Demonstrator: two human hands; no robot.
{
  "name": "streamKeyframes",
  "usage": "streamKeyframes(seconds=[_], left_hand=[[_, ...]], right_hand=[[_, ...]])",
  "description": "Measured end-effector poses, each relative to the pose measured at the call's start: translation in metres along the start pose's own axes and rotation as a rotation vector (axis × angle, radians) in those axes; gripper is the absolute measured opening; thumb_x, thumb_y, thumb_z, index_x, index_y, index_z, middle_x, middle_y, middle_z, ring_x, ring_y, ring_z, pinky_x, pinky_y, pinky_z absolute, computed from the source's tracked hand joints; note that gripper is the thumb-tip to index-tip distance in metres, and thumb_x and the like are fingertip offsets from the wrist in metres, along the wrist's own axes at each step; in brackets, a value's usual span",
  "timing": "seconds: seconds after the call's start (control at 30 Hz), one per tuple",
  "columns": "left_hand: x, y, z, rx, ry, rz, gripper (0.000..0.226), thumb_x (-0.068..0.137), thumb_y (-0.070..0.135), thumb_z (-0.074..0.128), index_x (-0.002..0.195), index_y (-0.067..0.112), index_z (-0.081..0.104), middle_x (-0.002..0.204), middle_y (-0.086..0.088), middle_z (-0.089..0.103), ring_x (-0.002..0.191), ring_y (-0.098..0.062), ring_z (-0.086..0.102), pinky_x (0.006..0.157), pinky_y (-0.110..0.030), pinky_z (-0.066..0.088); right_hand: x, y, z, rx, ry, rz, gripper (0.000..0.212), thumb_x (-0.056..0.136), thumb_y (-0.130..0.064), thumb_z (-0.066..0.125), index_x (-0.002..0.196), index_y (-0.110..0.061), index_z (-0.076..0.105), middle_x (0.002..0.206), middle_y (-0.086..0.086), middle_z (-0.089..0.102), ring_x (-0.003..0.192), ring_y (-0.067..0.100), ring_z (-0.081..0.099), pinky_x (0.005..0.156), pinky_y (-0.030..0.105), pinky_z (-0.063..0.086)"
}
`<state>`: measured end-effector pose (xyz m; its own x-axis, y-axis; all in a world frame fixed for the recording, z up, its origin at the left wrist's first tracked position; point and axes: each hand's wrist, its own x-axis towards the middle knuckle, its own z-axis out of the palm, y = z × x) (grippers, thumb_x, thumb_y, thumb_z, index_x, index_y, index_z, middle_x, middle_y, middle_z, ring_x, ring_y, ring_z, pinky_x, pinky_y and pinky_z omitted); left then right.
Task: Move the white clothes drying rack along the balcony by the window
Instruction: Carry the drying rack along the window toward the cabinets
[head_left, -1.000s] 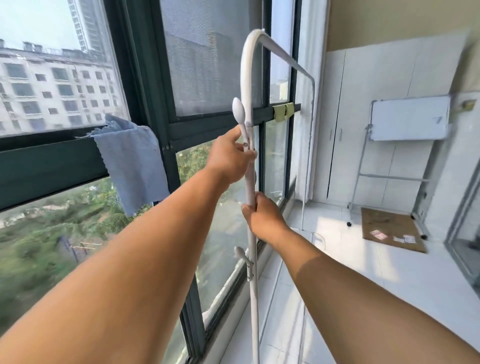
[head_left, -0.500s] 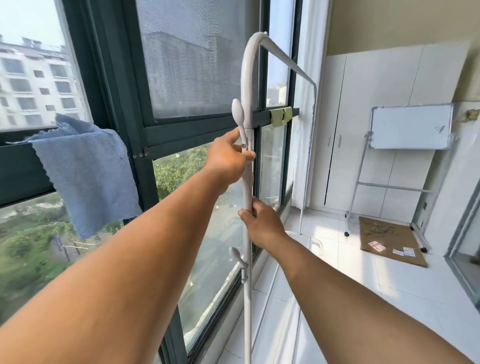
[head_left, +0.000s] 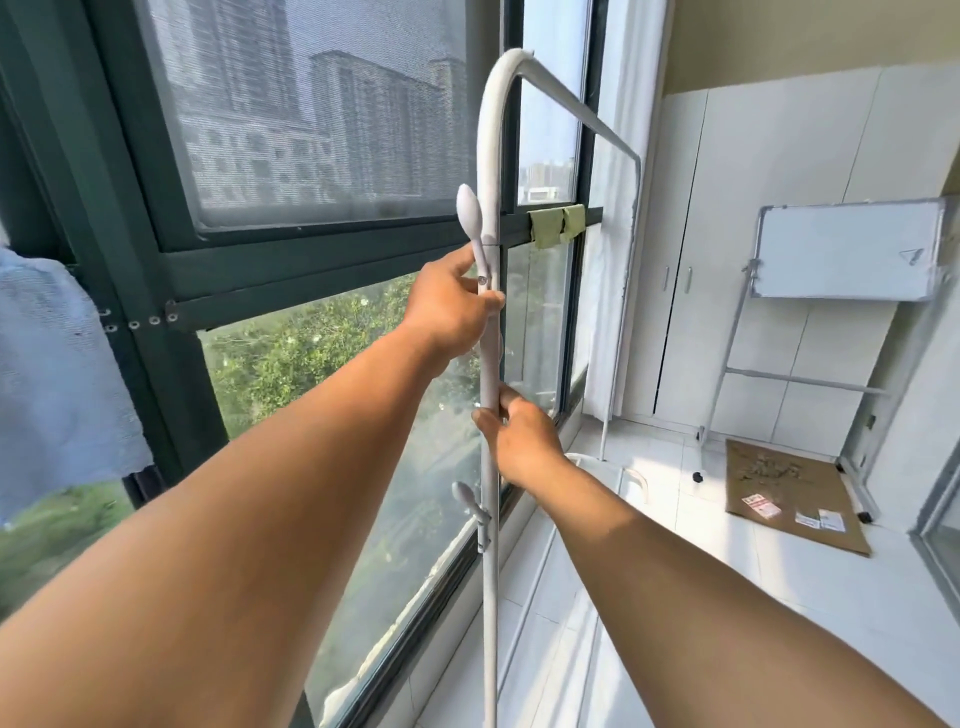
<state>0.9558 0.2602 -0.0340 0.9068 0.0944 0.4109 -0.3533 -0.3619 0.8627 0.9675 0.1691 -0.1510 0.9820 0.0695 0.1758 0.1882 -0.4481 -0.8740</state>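
The white clothes drying rack (head_left: 491, 156) stands upright close to the dark green window frame (head_left: 291, 270). Its near post runs from a curved top corner down past the bottom of the view, and its top bar reaches back to a far post near the curtain. My left hand (head_left: 449, 312) grips the near post high up, just below a white peg-shaped hook. My right hand (head_left: 522, 436) grips the same post lower down. A second white hook juts from the post beneath my right hand.
A blue cloth (head_left: 57, 379) hangs on the window frame at the left. A whiteboard on a metal stand (head_left: 847, 249) leans at the far right, before white cabinets (head_left: 727, 234). Flattened cardboard (head_left: 789, 488) lies on the white tiled floor. Green cloths (head_left: 556, 223) hang on the sill.
The rack and both hands have moved forward along the window. The blue cloth has slid to the left edge of view, and the cabinets and whiteboard look closer.
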Motion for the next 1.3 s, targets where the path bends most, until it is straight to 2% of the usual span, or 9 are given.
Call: streamKeyframes(seconds=[0.27,0.53,0.6,0.7,0.8,0.93,1.03,1.2,1.3], left_hand=[[0.049,-0.015,0.027,0.028,-0.016,-0.01,0.035,0.084,0.008,0.066,0.118,0.018,0.062,0.079,-0.002,0.063,0.085,-0.026,0.066,0.087,-0.046,0.057],[0.117,-0.037,0.053,-0.013,-0.069,0.047,0.027,0.084,0.003,0.064,0.107,0.017,0.064,0.072,-0.004,0.06,0.073,-0.021,0.058,0.083,-0.042,0.056],[0.135,-0.043,0.06,-0.018,-0.09,0.029,0.037,0.084,0.005,0.065,0.119,0.014,0.062,0.079,-0.007,0.064,0.078,-0.024,0.063,0.087,-0.042,0.055],[0.159,-0.051,0.07,-0.032,-0.101,0.001,0.052,0.083,0.008,0.068,0.133,0.012,0.053,0.111,-0.02,0.067,0.102,-0.033,0.065,0.097,-0.049,0.051],[0.178,-0.058,0.083,-0.039,-0.12,0.011,0.054,0.083,0.01,0.068,0.134,0.014,0.052,0.108,-0.018,0.067,0.095,-0.029,0.064,0.097,-0.049,0.051],[0.199,-0.065,0.101,-0.074,-0.15,0.023,0.056,0.083,0.01,0.068,0.135,0.018,0.051,0.115,-0.022,0.065,0.108,-0.035,0.063,0.095,-0.047,0.053],[0.215,-0.07,0.118,-0.085,-0.175,0.066,0.056,0.083,0.011,0.068,0.136,0.021,0.05,0.103,-0.017,0.067,0.098,-0.035,0.065,0.086,-0.041,0.056],[0.24,-0.073,0.146,-0.097,-0.178,0.077,0.07,0.083,0.013,0.069,0.145,0.019,0.037,0.106,-0.011,0.066,0.104,-0.03,0.064,0.095,-0.046,0.052],[0.257,-0.074,0.166,-0.099,-0.191,0.078,0.068,0.084,0.013,0.068,0.144,0.021,0.038,0.09,-0.002,0.063,0.094,-0.025,0.065,0.092,-0.045,0.054]], right_hand=[[0.052,0.019,-0.012,0.038,-0.01,0.037,0.033,0.095,-0.029,0.049,0.127,-0.029,0.052,0.107,0.002,0.065,0.097,0.026,0.06,0.084,0.033,0.048],[0.12,0.035,-0.023,0.014,0.036,0.05,0.042,0.094,-0.028,0.049,0.137,-0.028,0.045,0.121,0.002,0.064,0.104,0.024,0.058,0.091,0.032,0.046],[0.136,0.037,-0.025,0.015,0.049,0.052,0.041,0.095,-0.028,0.05,0.136,-0.027,0.046,0.119,0.004,0.065,0.106,0.025,0.059,0.094,0.035,0.047],[0.157,0.042,-0.028,0.031,0.062,0.049,0.039,0.095,-0.026,0.05,0.133,-0.023,0.048,0.118,0.006,0.065,0.106,0.026,0.06,0.097,0.037,0.047],[0.175,0.048,-0.033,0.035,0.086,0.051,0.039,0.095,-0.024,0.049,0.134,-0.021,0.048,0.12,0.006,0.065,0.109,0.026,0.059,0.1,0.038,0.045],[0.193,0.059,-0.041,0.02,0.125,0.055,0.034,0.095,-0.022,0.048,0.128,-0.021,0.052,0.116,0.01,0.067,0.104,0.029,0.062,0.095,0.042,0.049],[0.21,0.07,-0.051,0.016,0.161,0.057,0.031,0.095,-0.023,0.048,0.125,-0.022,0.053,0.111,0.011,0.068,0.101,0.029,0.063,0.086,0.035,0.049],[0.239,0.089,-0.071,-0.043,0.202,0.074,0.026,0.094,-0.024,0.044,0.118,-0.018,0.053,0.092,0.003,0.058,0.088,0.025,0.056,0.079,0.033,0.045],[0.26,0.102,-0.086,-0.052,0.22,0.08,0.013,0.093,-0.021,0.043,0.093,-0.028,0.054,0.081,-0.003,0.055,0.094,0.026,0.059,0.083,0.036,0.047]])
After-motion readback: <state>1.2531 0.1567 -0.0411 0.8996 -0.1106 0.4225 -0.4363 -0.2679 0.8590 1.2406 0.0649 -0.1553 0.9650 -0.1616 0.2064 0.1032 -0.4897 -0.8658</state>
